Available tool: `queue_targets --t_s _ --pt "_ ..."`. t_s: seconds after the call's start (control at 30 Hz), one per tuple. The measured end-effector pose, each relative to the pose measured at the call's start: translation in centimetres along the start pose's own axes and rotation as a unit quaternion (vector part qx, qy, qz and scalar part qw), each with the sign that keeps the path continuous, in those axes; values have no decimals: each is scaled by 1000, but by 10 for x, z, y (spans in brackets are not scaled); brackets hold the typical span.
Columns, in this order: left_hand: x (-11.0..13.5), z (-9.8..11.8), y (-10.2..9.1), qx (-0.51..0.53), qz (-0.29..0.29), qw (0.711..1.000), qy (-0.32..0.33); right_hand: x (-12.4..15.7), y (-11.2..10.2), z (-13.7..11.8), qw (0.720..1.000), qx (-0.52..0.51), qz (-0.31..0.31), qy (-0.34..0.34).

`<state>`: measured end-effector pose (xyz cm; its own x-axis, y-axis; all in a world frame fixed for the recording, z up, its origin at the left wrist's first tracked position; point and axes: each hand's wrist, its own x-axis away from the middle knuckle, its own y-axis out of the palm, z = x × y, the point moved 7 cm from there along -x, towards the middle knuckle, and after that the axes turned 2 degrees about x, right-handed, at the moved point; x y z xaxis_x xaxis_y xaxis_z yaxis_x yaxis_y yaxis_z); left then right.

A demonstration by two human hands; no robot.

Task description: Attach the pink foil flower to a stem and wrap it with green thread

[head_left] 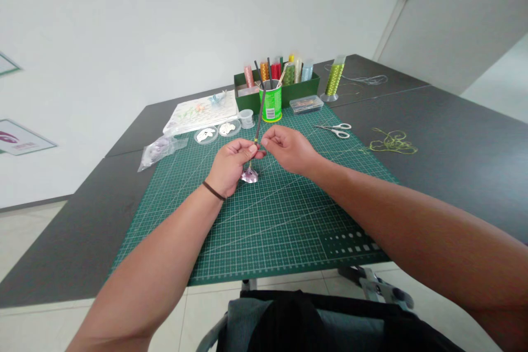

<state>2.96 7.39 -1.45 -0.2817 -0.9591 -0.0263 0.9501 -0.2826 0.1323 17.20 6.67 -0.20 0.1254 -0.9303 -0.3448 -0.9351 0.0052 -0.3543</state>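
Dark clothing (292, 319) on person's lap, nearest cam, at near edge of green cutting mat (268, 225). L hand (231, 168) over mid-mat: thumb + fingers pinched tight on dark stick (260, 114), tilted, upper part crossing in front of green can (275, 100); yellow-green binding at the grip, pale purple petal piece (249, 176) at lower end. R hand (291, 148) just to right, fingers curled, thumb & forefinger tips together; can't tell if thread's between. Writing: can has white barcode label, facing near side, digits too small to read. Mat's near right corner printed w/ small white shapes. Framed print (25, 137) on wall, far left: magenta motif, line of txt below, illegible. Scissors (341, 131) right of can; green thread tangle (394, 142) farther right.
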Motion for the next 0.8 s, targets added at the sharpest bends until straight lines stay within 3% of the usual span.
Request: queue_targets --t_s 0.3,0.8 --pt "1 -2 5 27 -41 999 -17 -1 -2 -3 1000 6 7 -3" --pt "0 -6 5 -29 -61 998 -21 -1 6 -1 999 -42 -31 1"
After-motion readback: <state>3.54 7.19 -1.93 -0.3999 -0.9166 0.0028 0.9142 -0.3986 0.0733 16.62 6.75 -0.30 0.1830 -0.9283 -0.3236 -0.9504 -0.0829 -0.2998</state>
